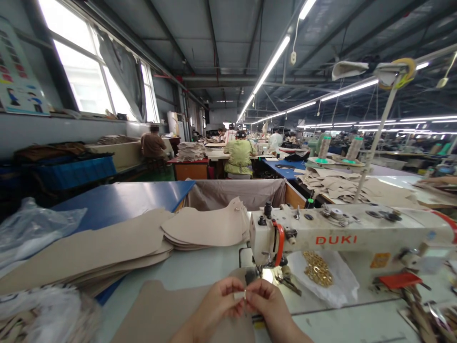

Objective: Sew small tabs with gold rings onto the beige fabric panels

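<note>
My left hand [222, 299] and my right hand [266, 301] meet in front of the sewing machine's needle area, fingertips pinched close together. Between the left fingers shows a small beige strip [238, 296]. A thin, pale, upright piece [244, 294] sits at the right fingertips; it could be a ring seen edge-on, but I cannot tell. Below the hands lies a flat taupe panel [160, 309], reaching under the machine head. The white sewing machine [303, 233] stands just behind, its lamp lit. Gold-coloured metal rings [317, 269] lie on white plastic [342, 286] right of the hands.
Stacked taupe panels [117, 238] and a smaller stack [207, 226] lie left of the machine. Clear plastic bags [39, 228] crowd the left edge. Behind is a cloth-lined bin [235, 193]. A thread stand pole [374, 133] rises at right. Other people [238, 155] sit farther back.
</note>
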A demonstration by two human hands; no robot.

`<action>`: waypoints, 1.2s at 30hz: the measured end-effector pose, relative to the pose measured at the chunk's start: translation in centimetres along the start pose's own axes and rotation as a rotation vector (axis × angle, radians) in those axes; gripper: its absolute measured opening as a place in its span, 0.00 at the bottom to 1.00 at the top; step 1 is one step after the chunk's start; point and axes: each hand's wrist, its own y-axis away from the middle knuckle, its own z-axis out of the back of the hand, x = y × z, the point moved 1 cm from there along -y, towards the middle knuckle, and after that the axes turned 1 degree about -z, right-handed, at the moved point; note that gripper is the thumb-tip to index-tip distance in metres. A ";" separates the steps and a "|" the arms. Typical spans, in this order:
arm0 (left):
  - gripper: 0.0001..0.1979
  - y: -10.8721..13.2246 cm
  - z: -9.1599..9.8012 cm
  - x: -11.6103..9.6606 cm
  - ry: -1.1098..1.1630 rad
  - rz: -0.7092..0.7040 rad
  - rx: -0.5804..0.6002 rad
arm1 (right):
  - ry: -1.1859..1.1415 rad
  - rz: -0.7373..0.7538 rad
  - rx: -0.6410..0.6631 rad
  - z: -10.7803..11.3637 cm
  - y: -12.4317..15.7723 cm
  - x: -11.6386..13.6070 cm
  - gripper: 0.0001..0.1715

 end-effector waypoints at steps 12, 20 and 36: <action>0.09 -0.6 0.4 0.7 -0.174 -0.049 -0.002 | 0.219 0.135 0.172 0.0 0.3 -0.1 0.20; 0.08 -2.4 1.4 2.3 -0.266 -0.158 -0.030 | 0.367 0.316 0.126 0.4 0.0 -1.9 0.17; 0.12 -1.6 0.6 0.5 -0.238 -0.221 -0.126 | 0.585 0.346 -0.201 -0.2 0.4 -0.5 0.09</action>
